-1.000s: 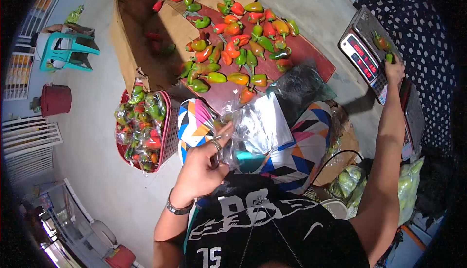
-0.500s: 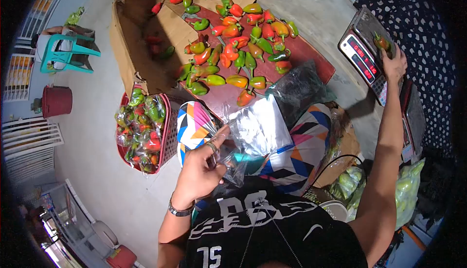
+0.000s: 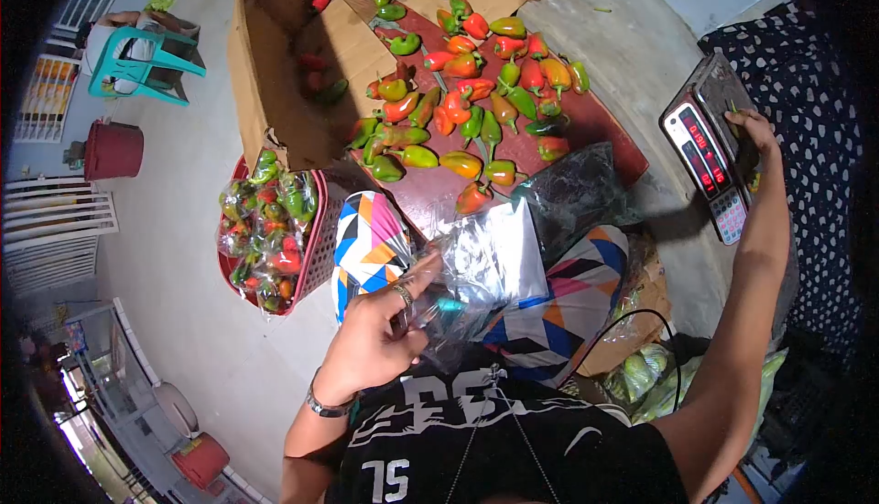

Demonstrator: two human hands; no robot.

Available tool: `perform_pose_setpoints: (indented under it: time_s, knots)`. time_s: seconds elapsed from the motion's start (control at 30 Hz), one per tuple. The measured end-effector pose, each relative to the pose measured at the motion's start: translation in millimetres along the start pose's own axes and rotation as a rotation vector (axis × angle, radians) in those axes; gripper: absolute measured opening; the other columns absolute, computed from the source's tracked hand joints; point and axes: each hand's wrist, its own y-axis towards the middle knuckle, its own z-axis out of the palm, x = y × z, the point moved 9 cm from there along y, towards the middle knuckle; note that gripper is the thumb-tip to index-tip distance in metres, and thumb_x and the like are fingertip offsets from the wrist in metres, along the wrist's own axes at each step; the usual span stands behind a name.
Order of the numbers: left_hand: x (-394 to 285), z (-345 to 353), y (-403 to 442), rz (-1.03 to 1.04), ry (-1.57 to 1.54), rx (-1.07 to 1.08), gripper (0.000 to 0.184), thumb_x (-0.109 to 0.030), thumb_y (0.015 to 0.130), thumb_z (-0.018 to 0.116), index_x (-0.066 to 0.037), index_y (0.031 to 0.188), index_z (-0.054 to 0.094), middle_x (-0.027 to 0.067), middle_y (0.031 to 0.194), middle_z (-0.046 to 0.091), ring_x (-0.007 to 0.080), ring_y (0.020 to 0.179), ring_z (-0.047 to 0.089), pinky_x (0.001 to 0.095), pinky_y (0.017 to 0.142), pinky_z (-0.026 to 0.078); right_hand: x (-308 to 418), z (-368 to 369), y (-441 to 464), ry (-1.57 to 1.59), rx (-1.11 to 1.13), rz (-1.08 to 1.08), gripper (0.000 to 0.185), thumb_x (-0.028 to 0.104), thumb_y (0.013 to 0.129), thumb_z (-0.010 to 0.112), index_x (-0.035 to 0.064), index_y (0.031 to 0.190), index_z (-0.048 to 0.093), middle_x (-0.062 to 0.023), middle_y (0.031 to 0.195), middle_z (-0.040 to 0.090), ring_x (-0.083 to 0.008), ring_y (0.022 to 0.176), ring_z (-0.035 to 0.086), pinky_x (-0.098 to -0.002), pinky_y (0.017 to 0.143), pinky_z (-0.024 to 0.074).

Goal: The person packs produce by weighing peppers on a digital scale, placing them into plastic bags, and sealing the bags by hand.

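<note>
My left hand (image 3: 377,335), over my lap, is closed on a clear plastic bag (image 3: 430,316) whose crinkled film spreads from the fingers. Beside it a flat stack of shiny clear bags (image 3: 499,257) lies across my thigh. Out to the right, my right hand (image 3: 758,130) is at the digital scale (image 3: 682,124), fingers curled over a pepper on its platform. Only a green stem shows at the fingertips; the pepper's body is mostly hidden. Red digits glow on the scale. Many loose red, green and orange peppers (image 3: 461,163) lie on a red board (image 3: 595,124) ahead of me.
An open cardboard box (image 3: 252,74) stands behind the board's left side. A pink basket (image 3: 320,243) holds bagged peppers (image 3: 275,248). Dark plastic (image 3: 577,197) lies by my knee. Green produce bags (image 3: 641,371) sit at lower right. A person sits on a teal chair (image 3: 137,60).
My view has shifted, so the scene sits differently in the picture. My right hand now covers the pepper that showed more on the scale. My left hand still grips the bag.
</note>
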Motion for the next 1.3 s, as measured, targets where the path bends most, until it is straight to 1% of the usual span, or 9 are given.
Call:
perform_pose_setpoints:
  time_s: [0.2, 0.33, 0.47, 0.57, 0.67, 0.8, 0.9, 1.13, 1.3]
  knots:
    - [-11, -15, 4, -0.022, -0.214, -0.008, 0.086, 0.018, 0.070, 0.054, -0.010, 0.152, 0.052, -0.0048, 0.079, 0.060, 0.0015, 0.058, 0.051, 0.0213, 0.057, 0.050, 29, -3, 11, -0.297, -0.160, -0.066, 0.051, 0.041, 0.068, 0.088, 0.0083, 0.105, 0.078, -0.0072, 0.093, 0.075, -0.0218, 0.085, 0.069, -0.0357, 0.084, 0.0524]
    - [-29, -27, 17, 0.045, -0.133, -0.043, 0.079, 0.015, 0.071, 0.061, -0.005, 0.147, 0.054, 0.0079, 0.152, 0.056, 0.0033, 0.059, 0.058, 0.0233, 0.058, 0.050, 53, -7, 7, -0.283, -0.294, -0.188, 0.050, 0.040, 0.068, 0.088, 0.0082, 0.105, 0.077, -0.0092, 0.093, 0.076, -0.0220, 0.088, 0.070, -0.0367, 0.086, 0.0531]
    - [-33, -29, 34, 0.018, -0.026, -0.078, 0.083, 0.011, 0.070, 0.061, -0.006, 0.150, 0.050, 0.0095, 0.153, 0.055, 0.0089, 0.067, 0.061, 0.0241, 0.063, 0.051, 123, -21, -26, -0.006, -0.470, -0.382, 0.050, 0.039, 0.076, 0.085, 0.0052, 0.111, 0.073, -0.0088, 0.106, 0.075, -0.0231, 0.102, 0.069, -0.0363, 0.092, 0.0525]
    - [-36, -26, 50, 0.077, 0.043, -0.097, 0.086, 0.007, 0.069, 0.063, -0.006, 0.152, 0.048, 0.0129, 0.153, 0.054, 0.0132, 0.069, 0.064, 0.0267, 0.066, 0.052, 240, 53, -154, 1.246, 0.077, -0.449, 0.051, 0.033, 0.086, 0.078, 0.0028, 0.124, 0.063, -0.0191, 0.135, 0.061, -0.0332, 0.124, 0.059, -0.0410, 0.101, 0.0495]
    - [-42, -23, 59, 0.135, 0.058, -0.146, 0.090, 0.014, 0.073, 0.059, -0.011, 0.158, 0.042, -0.0048, 0.068, 0.054, 0.0048, 0.059, 0.057, 0.0228, 0.055, 0.048, 331, 147, -324, 1.587, 0.880, -0.707, 0.050, 0.029, 0.088, 0.077, 0.0016, 0.124, 0.055, -0.0294, 0.146, 0.047, -0.0492, 0.139, 0.043, -0.0508, 0.115, 0.0422]
    - [-42, -27, 59, 0.072, 0.102, -0.139, 0.087, 0.002, 0.071, 0.066, 0.002, 0.154, 0.041, 0.0193, 0.125, 0.068, 0.0142, 0.067, 0.066, 0.0297, 0.065, 0.055, 370, 260, -443, 1.367, 1.101, -0.723, 0.049, 0.024, 0.080, 0.079, 0.0035, 0.118, 0.055, -0.0277, 0.151, 0.041, -0.0500, 0.134, 0.050, -0.0481, 0.104, 0.0531]
    - [-34, -33, 55, 0.095, -0.022, -0.166, 0.086, 0.000, 0.073, 0.068, 0.004, 0.155, 0.040, 0.0104, 0.072, 0.065, 0.0128, 0.059, 0.064, 0.0310, 0.058, 0.055, 372, 287, -462, 1.194, 1.033, -0.562, 0.048, 0.017, 0.081, 0.075, 0.0023, 0.122, 0.055, -0.0241, 0.149, 0.045, -0.0447, 0.131, 0.054, -0.0478, 0.104, 0.0532]
    - [-33, -23, 46, 0.263, 0.109, -0.156, 0.086, 0.002, 0.077, 0.070, -0.003, 0.157, 0.040, 0.0018, 0.079, 0.066, 0.0058, 0.070, 0.059, 0.0265, 0.064, 0.052, 361, 330, -481, 0.758, 0.845, -0.430, 0.055, 0.026, 0.095, 0.071, -0.0028, 0.138, 0.053, -0.0137, 0.143, 0.057, -0.0233, 0.129, 0.059, -0.0375, 0.103, 0.0506]
    - [-24, -23, 45, 0.280, 0.135, -0.207, 0.083, 0.003, 0.079, 0.068, -0.002, 0.157, 0.040, 0.0045, 0.074, 0.065, 0.0094, 0.060, 0.063, 0.0275, 0.056, 0.052, 395, 277, -501, 0.404, 0.357, -0.791, 0.056, 0.037, 0.097, 0.070, -0.0012, 0.136, 0.056, -0.0220, 0.111, 0.072, -0.0311, 0.106, 0.072, -0.0377, 0.092, 0.0539]
